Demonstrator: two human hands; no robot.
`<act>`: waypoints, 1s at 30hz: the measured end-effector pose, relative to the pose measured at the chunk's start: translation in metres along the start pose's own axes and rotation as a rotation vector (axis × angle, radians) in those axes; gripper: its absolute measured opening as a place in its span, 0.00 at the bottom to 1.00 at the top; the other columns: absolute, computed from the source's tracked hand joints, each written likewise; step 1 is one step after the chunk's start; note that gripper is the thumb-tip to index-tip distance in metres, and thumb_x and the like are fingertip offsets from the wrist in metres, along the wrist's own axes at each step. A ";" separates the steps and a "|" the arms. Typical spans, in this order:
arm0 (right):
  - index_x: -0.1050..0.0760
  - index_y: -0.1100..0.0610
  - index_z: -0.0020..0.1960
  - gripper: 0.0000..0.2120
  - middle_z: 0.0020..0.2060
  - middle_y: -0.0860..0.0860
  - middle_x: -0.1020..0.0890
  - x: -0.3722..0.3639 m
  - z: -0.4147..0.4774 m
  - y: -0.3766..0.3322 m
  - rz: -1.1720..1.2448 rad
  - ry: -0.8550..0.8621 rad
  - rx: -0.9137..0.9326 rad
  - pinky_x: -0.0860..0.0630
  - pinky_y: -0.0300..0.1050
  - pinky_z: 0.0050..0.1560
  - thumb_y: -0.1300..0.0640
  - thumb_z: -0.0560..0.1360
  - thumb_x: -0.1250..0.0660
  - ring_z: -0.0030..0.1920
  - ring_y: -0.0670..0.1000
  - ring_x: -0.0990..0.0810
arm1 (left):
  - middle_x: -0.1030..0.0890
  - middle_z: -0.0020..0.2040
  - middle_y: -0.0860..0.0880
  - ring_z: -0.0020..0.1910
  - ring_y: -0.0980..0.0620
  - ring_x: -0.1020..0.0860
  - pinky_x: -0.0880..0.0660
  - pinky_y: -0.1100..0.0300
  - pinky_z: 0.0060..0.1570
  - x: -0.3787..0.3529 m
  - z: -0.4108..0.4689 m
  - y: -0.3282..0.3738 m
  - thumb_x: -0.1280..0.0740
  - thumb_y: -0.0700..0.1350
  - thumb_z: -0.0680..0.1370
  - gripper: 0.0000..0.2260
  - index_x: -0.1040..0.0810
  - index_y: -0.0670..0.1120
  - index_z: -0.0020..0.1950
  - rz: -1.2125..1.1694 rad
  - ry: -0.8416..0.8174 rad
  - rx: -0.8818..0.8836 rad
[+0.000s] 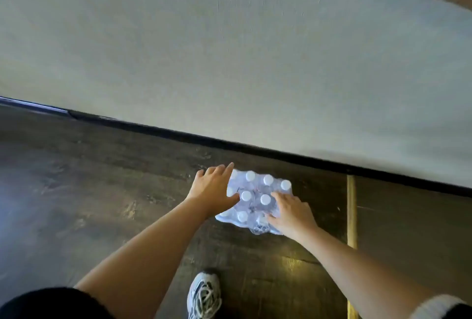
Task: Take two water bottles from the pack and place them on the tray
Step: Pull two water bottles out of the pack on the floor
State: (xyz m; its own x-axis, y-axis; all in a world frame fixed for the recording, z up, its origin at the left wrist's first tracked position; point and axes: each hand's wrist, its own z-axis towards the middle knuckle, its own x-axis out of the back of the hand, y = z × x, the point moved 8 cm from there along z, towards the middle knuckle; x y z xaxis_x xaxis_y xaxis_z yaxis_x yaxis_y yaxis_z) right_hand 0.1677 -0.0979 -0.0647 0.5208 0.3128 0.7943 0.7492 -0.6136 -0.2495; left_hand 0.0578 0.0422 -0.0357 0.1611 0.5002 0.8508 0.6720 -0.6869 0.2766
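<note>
Both bare arms reach forward and down to the dark wood floor (102, 178). The left hand (213, 188) lies flat on the left edge of the shrink-wrapped pack (255, 201), fingers (224, 169) spread and released, gripping nothing. The pack sits on the floor close to the black baseboard (281, 155), white caps up; any label print is too blurred to read. The right hand (292, 212) presses on its near right corner, fingers loosely curled on the wrap.
</note>
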 end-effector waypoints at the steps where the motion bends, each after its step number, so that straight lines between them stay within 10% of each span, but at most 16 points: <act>1: 0.37 0.52 0.65 0.24 0.64 0.52 0.26 -0.010 0.008 -0.002 0.002 -0.005 0.003 0.31 0.56 0.63 0.44 0.73 0.39 0.64 0.56 0.28 | 0.39 0.75 0.47 0.73 0.46 0.39 0.41 0.46 0.71 -0.008 0.006 -0.004 0.40 0.60 0.74 0.35 0.49 0.49 0.75 -0.012 -0.006 -0.011; 19: 0.31 0.55 0.62 0.18 0.52 0.56 0.18 -0.110 0.134 -0.024 -0.072 0.124 0.131 0.29 0.54 0.56 0.55 0.73 0.35 0.55 0.58 0.22 | 0.56 0.78 0.51 0.77 0.53 0.55 0.54 0.54 0.75 -0.166 0.090 -0.059 0.33 0.56 0.71 0.42 0.56 0.51 0.76 -0.332 -0.030 -0.209; 30: 0.29 0.57 0.45 0.10 0.40 0.55 0.20 -0.081 0.115 -0.027 0.293 0.197 0.227 0.28 0.47 0.41 0.59 0.69 0.29 0.43 0.54 0.23 | 0.60 0.78 0.49 0.73 0.56 0.65 0.56 0.53 0.75 -0.175 0.090 -0.053 0.32 0.59 0.69 0.47 0.59 0.49 0.75 -0.373 0.003 -0.253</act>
State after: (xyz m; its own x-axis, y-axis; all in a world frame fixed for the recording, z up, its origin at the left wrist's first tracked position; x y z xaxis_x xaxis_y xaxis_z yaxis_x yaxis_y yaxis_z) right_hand 0.1528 -0.0232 -0.1861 0.6535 -0.0090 0.7568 0.6636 -0.4740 -0.5787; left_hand 0.0588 0.0383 -0.2398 -0.0611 0.7364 0.6738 0.4860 -0.5677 0.6645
